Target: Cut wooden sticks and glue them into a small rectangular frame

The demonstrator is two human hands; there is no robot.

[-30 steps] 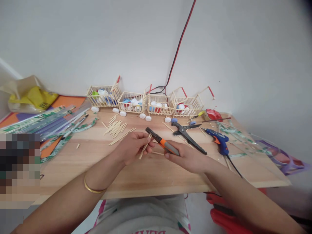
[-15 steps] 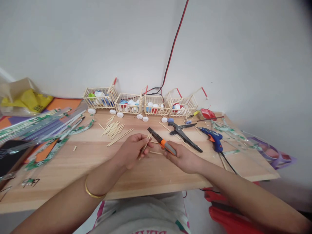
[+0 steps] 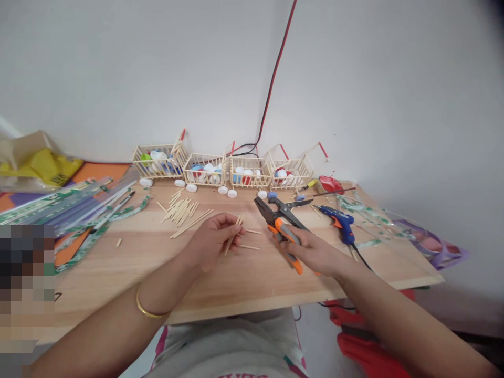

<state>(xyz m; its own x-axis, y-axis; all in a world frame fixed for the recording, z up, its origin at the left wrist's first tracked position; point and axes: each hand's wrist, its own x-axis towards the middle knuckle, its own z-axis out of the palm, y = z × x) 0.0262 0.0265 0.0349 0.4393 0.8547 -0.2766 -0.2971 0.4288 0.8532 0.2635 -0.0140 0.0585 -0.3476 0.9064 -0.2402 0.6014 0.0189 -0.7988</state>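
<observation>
My left hand (image 3: pixel 214 239) pinches a few short wooden sticks (image 3: pixel 233 237) between thumb and fingers, just above the tabletop. In my right hand (image 3: pixel 315 253) is a pair of pliers (image 3: pixel 280 224) with orange and grey handles. Its dark jaws point up and left, apart from the sticks, and the handles are spread. Two more sticks (image 3: pixel 251 247) lie on the wood between my hands. Beyond the pliers, partly covered by them, rests a dark metal cutting tool (image 3: pixel 290 212). A pile of short cut sticks (image 3: pixel 181 210) lies past my left hand.
Several miniature stick carts (image 3: pixel 248 181) filled with bottle caps line the wall. A blue glue gun (image 3: pixel 342 223) with its cord lies right. Plastic-wrapped sticks (image 3: pixel 71 205) and a yellow bag (image 3: pixel 47 165) are at left. The table's front edge (image 3: pixel 236 317) is near my body.
My right hand has drawn the pliers right, away from the sticks, and their handles have spread. My left hand still holds its sticks in nearly the same place.
</observation>
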